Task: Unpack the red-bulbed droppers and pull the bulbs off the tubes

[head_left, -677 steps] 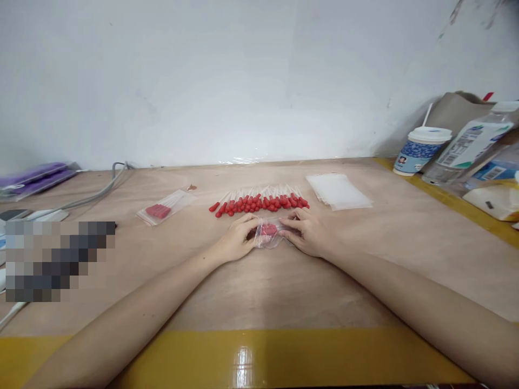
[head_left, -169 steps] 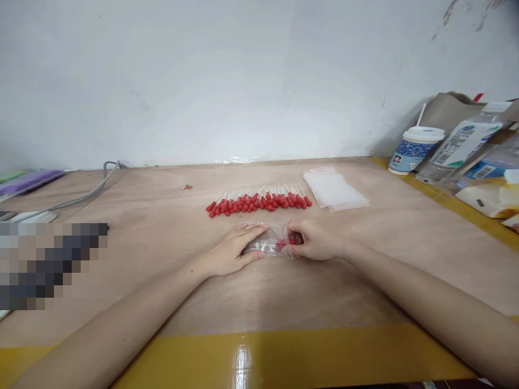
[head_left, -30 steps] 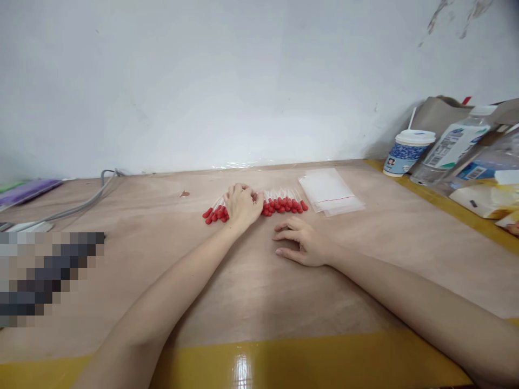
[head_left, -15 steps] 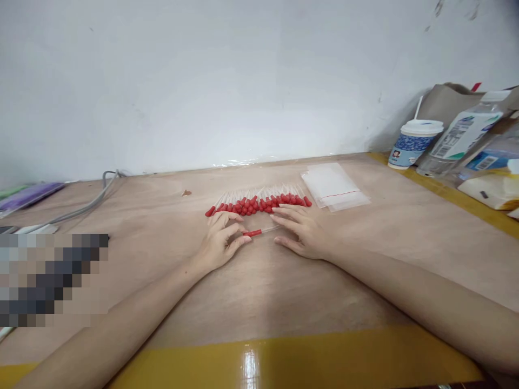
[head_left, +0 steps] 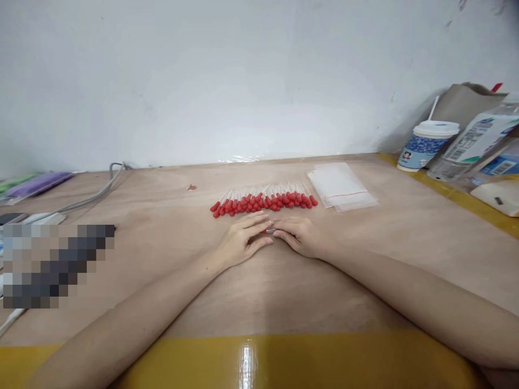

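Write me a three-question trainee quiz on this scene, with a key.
1. True or false: the row of red-ended items lies beyond the left hand and the right hand.

2. Which is to the right of the plastic bags?
A) purple packet
B) lidded cup
C) grey cable

3. Fill in the colour: the thin line across the plastic bags is ____.

Key: 1 true; 2 B; 3 red.

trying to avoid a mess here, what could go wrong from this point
The red-and-pale item between the left hand and right hand is mostly hidden, so a slip might go unnoticed.

The row of red-tipped sticks lies loose just beyond both hands, so a forward nudge could scatter it.

The bags lie loosely overlapped nearby; a brush could shift them.
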Demonstrator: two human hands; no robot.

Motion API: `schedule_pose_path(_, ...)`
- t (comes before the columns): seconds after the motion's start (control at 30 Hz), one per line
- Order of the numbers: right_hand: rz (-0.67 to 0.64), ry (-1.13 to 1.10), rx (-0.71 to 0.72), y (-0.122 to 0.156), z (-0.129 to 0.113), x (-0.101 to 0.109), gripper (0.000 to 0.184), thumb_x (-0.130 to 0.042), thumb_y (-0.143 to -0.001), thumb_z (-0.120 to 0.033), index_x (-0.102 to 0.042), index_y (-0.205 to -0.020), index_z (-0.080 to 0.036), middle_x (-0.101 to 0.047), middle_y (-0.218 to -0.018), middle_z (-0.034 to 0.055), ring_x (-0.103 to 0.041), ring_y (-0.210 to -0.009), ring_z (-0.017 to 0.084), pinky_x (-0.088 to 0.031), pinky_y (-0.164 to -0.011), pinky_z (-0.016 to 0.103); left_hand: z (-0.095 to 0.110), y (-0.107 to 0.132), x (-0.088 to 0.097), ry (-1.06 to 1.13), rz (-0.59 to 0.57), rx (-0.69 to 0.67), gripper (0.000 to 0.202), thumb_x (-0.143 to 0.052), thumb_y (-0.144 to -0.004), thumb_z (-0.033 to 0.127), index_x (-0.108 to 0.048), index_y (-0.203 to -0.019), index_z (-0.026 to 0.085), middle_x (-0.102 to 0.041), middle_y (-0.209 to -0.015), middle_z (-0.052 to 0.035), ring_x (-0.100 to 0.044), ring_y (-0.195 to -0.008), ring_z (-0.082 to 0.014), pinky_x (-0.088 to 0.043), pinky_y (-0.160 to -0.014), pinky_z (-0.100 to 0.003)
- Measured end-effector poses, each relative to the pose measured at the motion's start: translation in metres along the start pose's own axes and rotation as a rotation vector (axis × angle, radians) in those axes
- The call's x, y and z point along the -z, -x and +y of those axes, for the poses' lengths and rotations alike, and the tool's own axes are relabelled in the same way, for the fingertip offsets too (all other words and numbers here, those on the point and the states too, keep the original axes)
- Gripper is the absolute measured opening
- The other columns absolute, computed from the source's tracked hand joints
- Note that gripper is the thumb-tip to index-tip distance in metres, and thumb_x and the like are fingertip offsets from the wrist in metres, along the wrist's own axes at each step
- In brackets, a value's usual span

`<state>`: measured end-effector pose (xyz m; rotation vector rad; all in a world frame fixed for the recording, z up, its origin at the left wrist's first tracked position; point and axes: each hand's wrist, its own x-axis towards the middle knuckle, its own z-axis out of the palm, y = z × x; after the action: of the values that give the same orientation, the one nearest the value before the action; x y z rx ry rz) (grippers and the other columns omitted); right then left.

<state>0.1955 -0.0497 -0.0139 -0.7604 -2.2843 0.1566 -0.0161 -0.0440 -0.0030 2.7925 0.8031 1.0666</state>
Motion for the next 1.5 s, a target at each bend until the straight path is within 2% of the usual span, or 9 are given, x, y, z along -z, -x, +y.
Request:
schedule_pose_path(0.17,0.009,-0.006,0.012,0.001,-0.002,-0.001,0.023,-0.042,-0.090,-0.029,-0.062,-0.096,-0.021,-0.068,-0.098,0.0043,-0.063,-0.089,0.016,-0.051,-0.080,0.032,0.000,-0.001,-0.008,-0.025,0.013,-0.010,0.024,-0.048,-0.087,0.030,-0.062,-0.103,0.020,-0.067,-0.103,-0.0042,-0.060,-0.102,-0.0176,-0.050,-0.091,-0.036)
schedule_pose_path(0.5,-0.024,0.101,0.052,0.005,-0.001,-0.002,0.024,-0.038,-0.091,-0.029,-0.060,-0.086,-0.021,-0.067,-0.084,0.0035,-0.062,-0.077,0.015,-0.048,-0.072,0.028,0.004,-0.003,-0.001,-0.050,-0.071,-0.062,0.021,-0.045,-0.088,0.025,-0.061,-0.098,0.017,-0.066,-0.103,-0.0062,-0.060,-0.102,-0.0170,-0.045,-0.097,-0.036)
schedule_pose_path(0.77,-0.004,0.147,0.171,0.005,-0.006,0.002,0.020,-0.038,-0.090,-0.023,-0.058,-0.088,-0.020,-0.067,-0.091,0.0050,-0.062,-0.084,0.015,-0.050,-0.076,0.029,0.008,-0.001,0.004,-0.006,-0.124,-0.046,0.022,-0.042,-0.088,0.025,-0.061,-0.098,0.018,-0.065,-0.105,-0.0066,-0.060,-0.102,-0.0172,-0.044,-0.098,-0.038)
schedule_pose_path(1.07,0.054,0.340,0.326,0.003,-0.013,0.009,0.020,-0.041,-0.089,-0.019,-0.058,-0.080,-0.015,-0.067,-0.083,0.0071,-0.062,-0.080,0.015,-0.050,-0.074,0.028,0.009,0.003,0.008,0.018,-0.138,-0.048,0.022,-0.041,-0.089,0.023,-0.061,-0.098,0.016,-0.066,-0.102,-0.0068,-0.059,-0.103,-0.0160,-0.046,-0.096,-0.033)
schedule_pose_path(1.2,0.119,0.411,0.389,0.004,-0.013,0.009,0.016,-0.044,-0.088,-0.018,-0.059,-0.085,-0.013,-0.067,-0.083,0.0080,-0.062,-0.086,0.016,-0.050,-0.079,0.029,0.009,0.005,0.011,0.020,-0.134,-0.064,0.022,-0.042,-0.089,0.021,-0.061,-0.098,0.014,-0.066,-0.104,-0.0082,-0.060,-0.102,-0.0158,-0.046,-0.096,-0.032)
schedule_pose_path(1.5,0.148,0.494,0.486,0.009,-0.014,0.016,0.015,-0.049,-0.085,-0.014,-0.061,-0.093,-0.010,-0.068,-0.091,0.0097,-0.060,-0.098,0.019,-0.050,-0.087,0.031,0.005,0.011,0.010,0.022,-0.130,-0.040,0.021,-0.044,-0.088,0.023,-0.063,-0.093,0.015,-0.067,-0.103,-0.0088,-0.062,-0.099,-0.0174,-0.050,-0.090,-0.030)
